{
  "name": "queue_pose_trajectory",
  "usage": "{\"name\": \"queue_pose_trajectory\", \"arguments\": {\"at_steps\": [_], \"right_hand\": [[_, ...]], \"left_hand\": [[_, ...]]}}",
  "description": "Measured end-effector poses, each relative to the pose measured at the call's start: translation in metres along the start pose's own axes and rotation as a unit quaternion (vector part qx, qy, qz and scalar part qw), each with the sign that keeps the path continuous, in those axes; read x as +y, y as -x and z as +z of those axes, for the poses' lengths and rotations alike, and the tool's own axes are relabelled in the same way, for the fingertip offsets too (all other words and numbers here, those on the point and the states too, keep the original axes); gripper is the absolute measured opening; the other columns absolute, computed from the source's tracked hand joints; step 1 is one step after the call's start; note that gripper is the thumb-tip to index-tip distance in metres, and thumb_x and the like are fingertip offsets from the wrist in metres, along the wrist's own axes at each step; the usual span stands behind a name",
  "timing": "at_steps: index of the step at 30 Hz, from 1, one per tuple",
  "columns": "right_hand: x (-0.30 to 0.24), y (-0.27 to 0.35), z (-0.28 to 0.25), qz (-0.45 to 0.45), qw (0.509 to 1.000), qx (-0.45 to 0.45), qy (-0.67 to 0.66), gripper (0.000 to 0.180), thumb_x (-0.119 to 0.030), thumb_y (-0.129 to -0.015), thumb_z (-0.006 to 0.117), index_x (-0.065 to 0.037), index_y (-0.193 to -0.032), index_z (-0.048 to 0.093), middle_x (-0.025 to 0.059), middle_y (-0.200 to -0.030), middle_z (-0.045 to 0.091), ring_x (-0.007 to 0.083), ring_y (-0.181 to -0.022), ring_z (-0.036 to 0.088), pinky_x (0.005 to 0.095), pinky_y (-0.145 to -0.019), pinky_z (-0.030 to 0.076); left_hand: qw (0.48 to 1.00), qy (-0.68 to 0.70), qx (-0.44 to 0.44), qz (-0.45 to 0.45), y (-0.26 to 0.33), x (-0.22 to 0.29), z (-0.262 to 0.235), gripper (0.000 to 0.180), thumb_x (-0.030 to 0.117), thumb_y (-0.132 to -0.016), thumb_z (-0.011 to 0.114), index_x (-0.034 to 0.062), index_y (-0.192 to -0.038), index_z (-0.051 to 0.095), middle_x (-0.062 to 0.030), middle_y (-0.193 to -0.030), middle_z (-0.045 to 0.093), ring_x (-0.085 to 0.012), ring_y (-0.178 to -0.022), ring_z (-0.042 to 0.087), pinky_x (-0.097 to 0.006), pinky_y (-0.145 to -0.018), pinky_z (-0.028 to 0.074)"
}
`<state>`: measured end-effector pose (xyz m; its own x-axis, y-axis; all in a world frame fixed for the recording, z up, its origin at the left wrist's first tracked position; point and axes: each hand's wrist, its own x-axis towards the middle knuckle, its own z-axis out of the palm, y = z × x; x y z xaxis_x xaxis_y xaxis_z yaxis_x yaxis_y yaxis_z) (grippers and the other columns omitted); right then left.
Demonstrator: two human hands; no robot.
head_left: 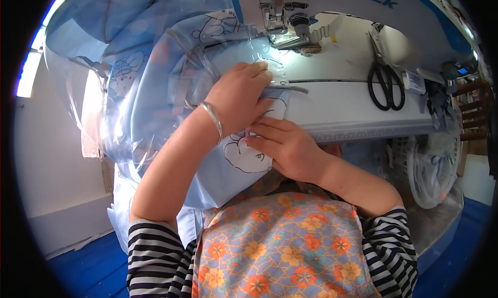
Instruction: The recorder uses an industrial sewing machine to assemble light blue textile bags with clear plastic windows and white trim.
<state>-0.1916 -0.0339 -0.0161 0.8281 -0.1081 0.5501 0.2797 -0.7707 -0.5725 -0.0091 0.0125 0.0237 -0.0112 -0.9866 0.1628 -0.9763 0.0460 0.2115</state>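
Two bare hands work close together on pale blue cloth (207, 186) with a line-drawn cartoon print. The left hand (241, 93) lies palm down on it, thumb spread wide from the fingers, just on the near side of the lit needle area. The right hand (293, 147) is nearer, its fingertips close beside the left thumb and touching the cloth; whether it pinches a fold I cannot tell. The cloth spreads left from the hands and hangs over the near edge of the white table (327, 103).

The left wrist wears a silver bracelet (212, 123), and that forearm hides part of the cloth. On the left, a clear plastic sheet (67, 90) with bright glare overlaps the cloth and blurs its folds. Above the hands, the sewing machine (327, 2) closes off the far side. Black-handled scissors (386, 85) lie on the right of the table, blades pointing far, with a small white box (414, 82) just right of them. A ruler strip (373, 133) runs along the near edge.

Below the table's right end stands a white mesh basket (413, 184). It holds crumpled, see-through material, probably plastic. Farther right is a brown chair (474, 111).
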Motion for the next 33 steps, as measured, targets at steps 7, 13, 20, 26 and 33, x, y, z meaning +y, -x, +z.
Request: {"name": "queue_pose_trajectory", "arguments": {"at_steps": [7,13,20,26,33], "right_hand": [[-0.002,0.000,0.004,-0.002,1.000,-0.012,0.020,0.047,0.004,-0.061,0.064,-0.003,-0.108,0.067,0.0122,-0.114,0.064,0.0302,-0.112,0.059,0.0399,-0.093,0.050],[-0.001,-0.007,0.005,0.005,1.000,-0.015,-0.023,0.045,0.008,-0.062,0.061,-0.004,-0.105,0.068,0.0129,-0.112,0.065,0.0313,-0.109,0.060,0.0395,-0.089,0.052],[0.014,-0.026,-0.002,0.047,0.996,-0.026,-0.067,0.042,0.012,-0.063,0.057,-0.002,-0.101,0.069,0.0141,-0.107,0.066,0.0329,-0.104,0.062,0.0399,-0.089,0.052],[0.017,-0.036,-0.007,0.028,0.997,-0.048,-0.060,0.042,0.012,-0.063,0.052,0.000,-0.099,0.068,0.0160,-0.106,0.067,0.0379,-0.111,0.060,0.0446,-0.095,0.049],[0.013,-0.041,-0.003,0.053,0.995,-0.085,-0.013,0.032,0.002,-0.070,0.054,-0.001,-0.098,0.068,0.0184,-0.109,0.067,0.0385,-0.113,0.060,0.0434,-0.097,0.047]], "left_hand": [[0.990,0.069,0.114,0.041,-0.001,-0.001,0.000,0.021,0.006,-0.075,0.061,0.0027,-0.095,0.066,-0.0072,-0.107,0.068,-0.0277,-0.097,0.062,-0.036,-0.082,0.053],[0.995,-0.037,0.057,0.068,-0.009,0.003,0.012,0.022,0.010,-0.074,0.058,0.0037,-0.092,0.067,-0.0063,-0.102,0.068,-0.0259,-0.095,0.062,-0.036,-0.081,0.053],[0.994,-0.033,0.089,0.060,-0.026,-0.002,0.000,0.023,0.012,-0.072,0.059,0.0031,-0.092,0.068,-0.0064,-0.102,0.069,-0.0256,-0.094,0.062,-0.033,-0.079,0.054],[0.980,-0.161,0.110,0.043,-0.044,-0.050,-0.018,0.019,0.016,-0.077,0.058,0.0063,-0.088,0.071,-0.0052,-0.097,0.069,-0.0237,-0.106,0.058,-0.044,-0.104,0.038],[0.971,-0.236,0.015,0.036,-0.079,-0.081,-0.018,0.023,0.021,-0.084,0.056,0.0105,-0.094,0.074,-0.0051,-0.109,0.067,-0.0222,-0.111,0.059,-0.044,-0.103,0.036]]}}
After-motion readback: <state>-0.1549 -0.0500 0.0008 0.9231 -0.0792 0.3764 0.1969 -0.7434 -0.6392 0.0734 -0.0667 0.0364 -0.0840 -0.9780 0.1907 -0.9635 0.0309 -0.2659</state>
